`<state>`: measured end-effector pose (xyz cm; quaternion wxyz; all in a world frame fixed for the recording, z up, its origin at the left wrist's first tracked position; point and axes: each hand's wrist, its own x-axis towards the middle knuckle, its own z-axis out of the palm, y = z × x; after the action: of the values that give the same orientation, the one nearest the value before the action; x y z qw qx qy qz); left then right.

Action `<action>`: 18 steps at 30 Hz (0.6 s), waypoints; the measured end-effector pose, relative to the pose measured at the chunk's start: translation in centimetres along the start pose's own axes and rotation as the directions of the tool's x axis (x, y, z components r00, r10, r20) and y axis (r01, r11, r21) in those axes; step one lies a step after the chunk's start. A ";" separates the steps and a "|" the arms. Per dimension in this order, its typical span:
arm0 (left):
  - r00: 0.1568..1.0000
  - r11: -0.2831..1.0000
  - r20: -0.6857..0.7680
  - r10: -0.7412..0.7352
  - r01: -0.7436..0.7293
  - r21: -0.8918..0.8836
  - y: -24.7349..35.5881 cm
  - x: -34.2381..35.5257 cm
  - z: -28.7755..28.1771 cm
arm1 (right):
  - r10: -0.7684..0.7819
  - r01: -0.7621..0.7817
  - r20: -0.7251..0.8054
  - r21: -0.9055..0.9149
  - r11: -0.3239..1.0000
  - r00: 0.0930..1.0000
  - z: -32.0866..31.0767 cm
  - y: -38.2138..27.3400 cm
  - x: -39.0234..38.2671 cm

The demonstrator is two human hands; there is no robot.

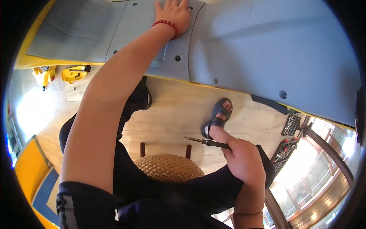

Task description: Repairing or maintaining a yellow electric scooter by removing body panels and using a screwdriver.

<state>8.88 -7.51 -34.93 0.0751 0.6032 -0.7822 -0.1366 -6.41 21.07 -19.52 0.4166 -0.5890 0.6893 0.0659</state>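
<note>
My left hand (176, 16) lies flat on a grey plastic panel (248, 49), fingers spread, with a red bead bracelet (167, 24) at its wrist. Beside that forearm, a dark screw hole (178, 58) shows near the panel's lower edge. My right hand (246, 158) is wrapped round the dark handle of a screwdriver (206, 142) above my right thigh. Its metal tip points left, apart from the panel.
Yellow trim (38, 61) edges the panel. Yellow plastic parts (74, 74) lie on the wooden floor (167, 99) at left. At right are an open tool case (284, 154) and a dark bit set (291, 125). A woven stool (167, 167) is below me.
</note>
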 end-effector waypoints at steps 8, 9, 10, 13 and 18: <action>0.998 0.998 0.054 -0.039 0.036 0.043 -0.2 0.1 -0.4 | -0.007 0.006 -0.023 -0.048 0.999 1.000 -0.2 -1.2 0.8; 0.998 1.000 0.063 -0.018 0.017 0.019 0.5 0.4 -1.0 | -0.016 0.016 -0.020 -0.029 0.999 1.000 -0.4 -1.1 0.3; 0.998 1.000 0.067 -0.017 0.016 0.023 0.6 0.9 -1.5 | -0.032 0.032 -0.009 -0.003 0.999 0.999 -0.2 -1.1 0.1; 0.988 0.996 -0.124 -0.088 0.084 -0.039 0.6 2.2 -2.2 | -0.009 0.009 -0.023 -0.006 1.000 1.000 0.2 -0.4 -0.1; 0.997 0.994 0.076 -0.028 0.020 0.107 0.4 0.2 0.7 | 0.017 -0.017 -0.026 -0.024 1.000 1.000 0.0 -0.2 -0.9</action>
<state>8.29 -7.56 -35.45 0.0110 0.6100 -0.7833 -0.1192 -6.29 21.72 -18.82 0.3999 -0.5890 0.6987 0.0702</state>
